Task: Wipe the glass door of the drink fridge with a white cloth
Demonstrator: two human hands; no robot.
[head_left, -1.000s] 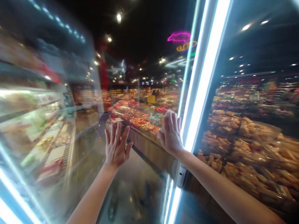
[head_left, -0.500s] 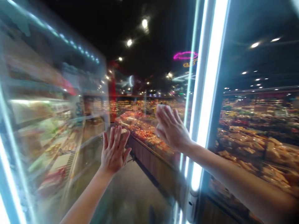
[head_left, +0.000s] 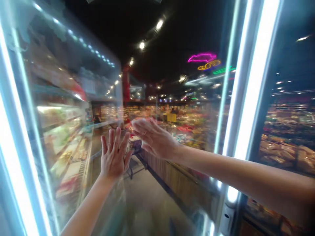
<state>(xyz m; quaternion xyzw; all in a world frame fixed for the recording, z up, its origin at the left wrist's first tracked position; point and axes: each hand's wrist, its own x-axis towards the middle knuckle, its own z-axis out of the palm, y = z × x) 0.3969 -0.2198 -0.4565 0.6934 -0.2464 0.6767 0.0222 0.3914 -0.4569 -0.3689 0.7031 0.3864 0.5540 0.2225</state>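
A clear glass panel [head_left: 152, 183], edged by bright light strips, stands in front of me. My left hand [head_left: 113, 155] lies flat against it at lower left, palm forward and fingers spread. My right hand [head_left: 155, 137] reaches across from the right, its stretched fingers slanting left over the glass, just right of my left hand. Blur softens the right fingertips, where a pale patch shows; I cannot tell whether it is a thin cloth or a reflection. Both palms are hidden.
Upright light strips [head_left: 253, 98] run along the right frame, and more light strips [head_left: 14, 131] stand at left. Beyond or mirrored in the glass are lit shelves [head_left: 71, 147], a produce display with a wood-panelled base [head_left: 169, 173] and neon signs [head_left: 209, 62].
My right hand has swept left and slightly down over the glass, closer to my left hand. The left hand stays spread in nearly the same place. The view has turned a little.
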